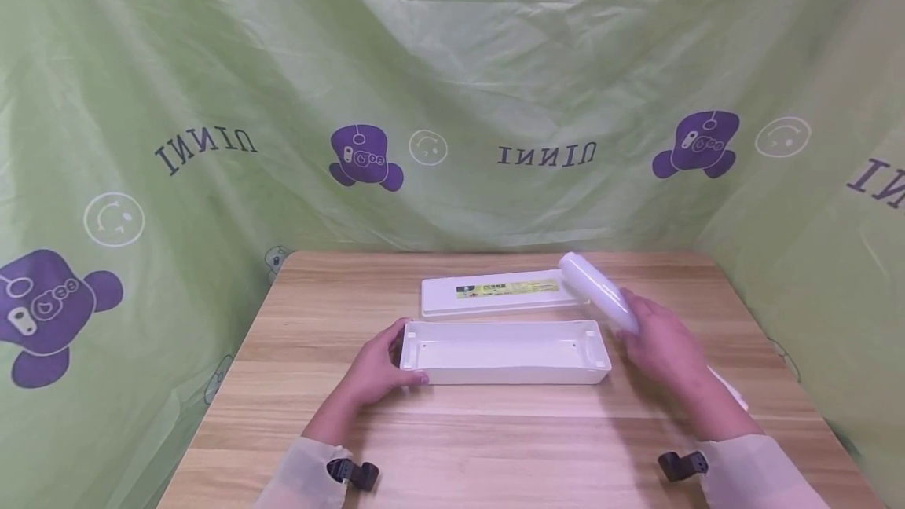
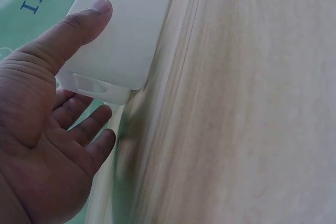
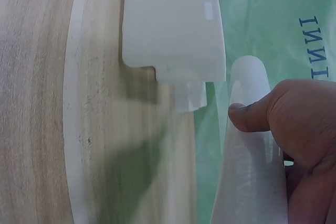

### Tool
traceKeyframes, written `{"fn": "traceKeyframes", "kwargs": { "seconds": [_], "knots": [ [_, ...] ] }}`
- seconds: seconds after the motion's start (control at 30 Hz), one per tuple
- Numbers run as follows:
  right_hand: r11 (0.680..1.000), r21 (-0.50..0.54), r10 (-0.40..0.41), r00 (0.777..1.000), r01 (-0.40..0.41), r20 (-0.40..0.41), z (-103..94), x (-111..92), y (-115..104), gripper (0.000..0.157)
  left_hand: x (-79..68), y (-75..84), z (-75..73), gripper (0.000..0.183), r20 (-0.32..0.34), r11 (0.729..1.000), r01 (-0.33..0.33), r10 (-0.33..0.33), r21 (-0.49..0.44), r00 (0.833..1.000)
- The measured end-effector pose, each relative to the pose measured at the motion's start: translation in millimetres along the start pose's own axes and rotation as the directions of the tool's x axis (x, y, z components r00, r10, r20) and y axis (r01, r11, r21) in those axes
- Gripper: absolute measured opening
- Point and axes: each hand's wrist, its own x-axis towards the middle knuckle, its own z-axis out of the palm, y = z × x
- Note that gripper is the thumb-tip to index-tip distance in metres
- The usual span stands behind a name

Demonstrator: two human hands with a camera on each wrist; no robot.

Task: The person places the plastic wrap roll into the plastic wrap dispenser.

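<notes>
A long white open box [image 1: 505, 375] lies across the table, with the inside of its trough showing. At its left end my left hand [image 1: 375, 368] grips it, thumb on the front wall, as the left wrist view also shows. My right hand [image 1: 661, 340] holds a shiny, whitish roll of plastic film [image 1: 599, 289] by its near end, tilted up to the left. The roll is above the table, just past the box's right end. In the right wrist view the thumb lies along the roll [image 3: 252, 150].
Behind the box lies a white lid [image 1: 438, 297] with a yellow-green label [image 1: 507, 289]. A narrow white object [image 1: 730, 389] is partly hidden by the right forearm. Green printed cloth [image 1: 452, 61] hangs round the wooden table [image 1: 481, 454].
</notes>
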Motion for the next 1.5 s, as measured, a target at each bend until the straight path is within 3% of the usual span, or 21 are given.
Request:
{"fn": "traceKeyframes", "kwargs": {
  "seconds": [0.8,1.17,1.5],
  "knots": [
    [0.993,-0.015,-0.121,0.991,0.121,-0.057,1.6,4,-24,0.073,-0.7,1.1,0.0,0.102,0.01,0.999,-0.035,0.035,-0.025,0.999],
    [0.994,-0.011,-0.108,0.994,0.108,-0.021,6.0,4,-30,0.072,0.2,1.4,-0.6,0.096,0.014,0.999,-0.045,0.046,-0.028,0.999],
    [0.992,-0.007,-0.124,0.992,0.124,-0.007,5.5,6,-37,0.073,-0.2,0.0,-0.3,0.108,0.009,0.999,-0.028,0.028,-0.021,1.0]
  ]
}}
